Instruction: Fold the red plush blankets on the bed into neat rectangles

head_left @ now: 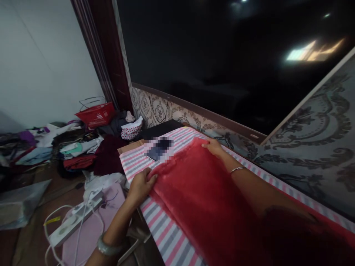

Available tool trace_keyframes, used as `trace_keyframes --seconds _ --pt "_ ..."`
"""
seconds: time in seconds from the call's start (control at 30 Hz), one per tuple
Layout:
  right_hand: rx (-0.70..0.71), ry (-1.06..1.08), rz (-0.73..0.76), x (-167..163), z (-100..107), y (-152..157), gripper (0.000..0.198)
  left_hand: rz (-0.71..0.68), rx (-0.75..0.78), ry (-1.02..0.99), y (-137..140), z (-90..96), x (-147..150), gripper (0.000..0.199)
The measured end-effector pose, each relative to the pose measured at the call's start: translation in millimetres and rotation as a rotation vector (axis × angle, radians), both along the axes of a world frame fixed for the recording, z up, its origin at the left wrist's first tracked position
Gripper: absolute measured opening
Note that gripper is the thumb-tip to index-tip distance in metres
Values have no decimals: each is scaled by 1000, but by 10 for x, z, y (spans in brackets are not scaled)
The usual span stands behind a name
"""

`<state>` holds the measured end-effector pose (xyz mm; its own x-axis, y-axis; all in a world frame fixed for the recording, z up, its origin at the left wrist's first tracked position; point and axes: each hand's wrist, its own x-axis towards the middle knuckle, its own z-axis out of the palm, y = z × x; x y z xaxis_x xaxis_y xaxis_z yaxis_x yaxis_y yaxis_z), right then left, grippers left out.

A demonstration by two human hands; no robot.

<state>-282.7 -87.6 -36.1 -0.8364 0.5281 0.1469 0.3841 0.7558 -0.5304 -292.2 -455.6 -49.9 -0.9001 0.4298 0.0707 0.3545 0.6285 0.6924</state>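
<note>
A red cloth (191, 184) with a soft, plush look lies spread over a striped pink, grey and white cover (166, 229). At its near left corner my left hand (140, 186) is closed, thumb on top and fingers gripping the edge. My right hand (214, 147) pinches the far right corner of the same edge. Between the hands the edge runs slightly rumpled. Just beyond it lies a dark phone-like object (158, 149), partly blurred out. The cloth's near end falls into shadow at the lower right.
A large dark television (222, 66) hangs on the patterned wall above the table. On the floor at left are heaped clothes (80, 147), a red basket (97, 114) and a white power strip (76, 218) with trailing cables. A black surface (161, 128) adjoins the striped cover.
</note>
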Motion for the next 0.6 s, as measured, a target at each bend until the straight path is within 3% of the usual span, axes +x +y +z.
trace_keyframes --seconds 0.07,0.17,0.27,0.33,0.43,0.53,0.6 --pt "63 172 -8 124 259 33 15 3 183 -29 -113 198 88 28" --pt "191 540 24 287 753 136 18 0 340 -115 -324 584 183 39" --pt "222 592 43 225 981 209 16 -42 382 -200 -383 750 91 47" --pt "176 474 31 74 833 198 12 -78 335 -198 -304 635 -53 46" --pt "65 216 -25 -131 299 116 6 -95 158 -117 -145 269 -245 35" --pt "35 138 -16 -202 -195 59 7 -64 -45 -49 -76 -22 -305 26" --pt "33 131 0 -214 -352 77 10 -52 -122 -29 -76 -94 -286 24"
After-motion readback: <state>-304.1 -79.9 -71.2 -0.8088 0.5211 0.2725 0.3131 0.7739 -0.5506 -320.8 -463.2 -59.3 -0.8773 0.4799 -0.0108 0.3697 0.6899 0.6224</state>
